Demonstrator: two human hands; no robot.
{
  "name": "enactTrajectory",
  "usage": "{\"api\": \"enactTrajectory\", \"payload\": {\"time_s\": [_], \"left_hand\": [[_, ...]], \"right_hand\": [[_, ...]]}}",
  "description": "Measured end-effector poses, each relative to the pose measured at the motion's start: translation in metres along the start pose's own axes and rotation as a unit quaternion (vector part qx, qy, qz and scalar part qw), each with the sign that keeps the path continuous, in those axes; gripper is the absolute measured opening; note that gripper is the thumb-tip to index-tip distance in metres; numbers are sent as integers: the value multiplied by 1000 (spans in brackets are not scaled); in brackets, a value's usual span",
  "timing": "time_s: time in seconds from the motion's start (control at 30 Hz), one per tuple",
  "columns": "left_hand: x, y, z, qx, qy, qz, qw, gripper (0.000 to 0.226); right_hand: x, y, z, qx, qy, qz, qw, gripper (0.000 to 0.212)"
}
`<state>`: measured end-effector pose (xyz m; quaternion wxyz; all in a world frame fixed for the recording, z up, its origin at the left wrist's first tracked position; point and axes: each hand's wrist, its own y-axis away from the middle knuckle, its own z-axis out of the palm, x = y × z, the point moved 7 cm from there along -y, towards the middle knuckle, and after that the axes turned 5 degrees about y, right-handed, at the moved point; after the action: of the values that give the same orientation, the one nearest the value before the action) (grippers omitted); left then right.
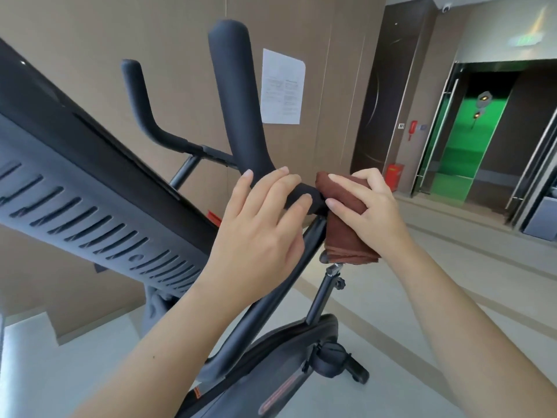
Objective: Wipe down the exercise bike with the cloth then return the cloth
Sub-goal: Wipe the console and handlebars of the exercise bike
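Head view: left hand (265, 227), grip open, near-straight fingers resting across black handlebar (238, 101) of exercise bike (280, 366). Right hand (370, 206), grip closed round folded brown cloth (343, 236), cloth against handlebar end, just beside left fingertips. Paper notice (283, 86) on wall behind.

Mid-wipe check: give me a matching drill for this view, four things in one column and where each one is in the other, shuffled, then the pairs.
Things:
1. brown cloth
2. left hand
3. paper sheet
4. red box

Places:
A. on the floor beside the dark door
B. held by the right hand against the handlebar
C. on the brown wall
D. resting on the handlebar

Pairs: 1-B; 2-D; 3-C; 4-A
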<state>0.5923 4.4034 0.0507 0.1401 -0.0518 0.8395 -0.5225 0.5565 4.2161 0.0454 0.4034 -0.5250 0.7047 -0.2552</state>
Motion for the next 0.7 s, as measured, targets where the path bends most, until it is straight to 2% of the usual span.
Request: {"api": "enactTrajectory", "payload": {"time_s": [0.23,0.4,0.7], "left_hand": [[21,-15,47,-44,-9,-39,998,26],[25,-22,68,-53,-45,-52,996,25],[49,-33,109,-64,-79,-120,987,26]], "right_hand": [[17,-9,1,-45,-48,-33,997,37],[55,-13,-1,-50,-155,34,986,34],[100,-23,7,-132,-193,23,972,33]]}}
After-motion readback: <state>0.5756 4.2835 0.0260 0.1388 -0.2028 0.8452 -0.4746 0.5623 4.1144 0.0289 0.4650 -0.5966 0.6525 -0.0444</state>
